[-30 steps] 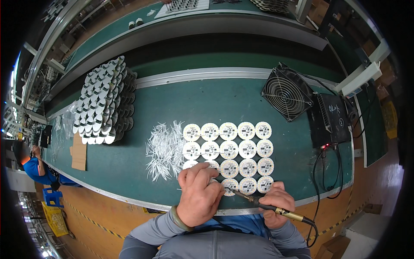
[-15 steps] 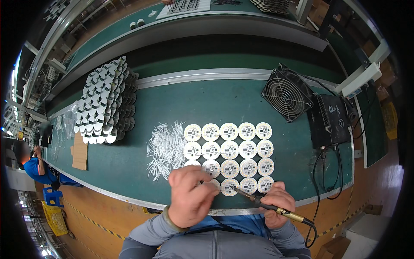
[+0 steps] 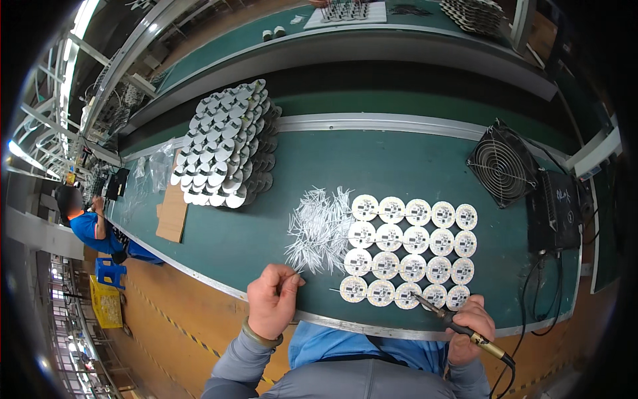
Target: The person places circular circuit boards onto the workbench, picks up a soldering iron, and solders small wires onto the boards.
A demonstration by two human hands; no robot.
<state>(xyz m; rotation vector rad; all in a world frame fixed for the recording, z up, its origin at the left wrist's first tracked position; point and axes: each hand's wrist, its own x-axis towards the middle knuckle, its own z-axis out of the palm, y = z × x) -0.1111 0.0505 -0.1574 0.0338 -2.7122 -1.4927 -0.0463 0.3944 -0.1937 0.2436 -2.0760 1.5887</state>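
Observation:
My right hand (image 3: 470,327) grips a soldering iron (image 3: 488,346) with a black and gold handle. Its tip meets or hovers just over a round white circuit board (image 3: 407,300) in the middle of the front row. Thumb and forefinger pinched, my left hand (image 3: 274,302) is at the near side of a loose pile of short white wires (image 3: 318,229). A thin wire end shows at those fingertips. Several such boards lie in rows right of the pile, and some carry wires. One wire sticks out left from the front-left board (image 3: 353,290).
A tall stack of white discs with dark parts (image 3: 222,143) stands at the back left, beside cardboard (image 3: 174,211) and clear plastic bags (image 3: 161,166). A black fan (image 3: 502,163) and black box (image 3: 558,209) with cables occupy the right. Another person (image 3: 93,229) sits far left.
My left hand has left the front row of boards and moved left to the wire pile. The soldering iron stays at the same board. The whole view has shifted, so the bench appears farther right.

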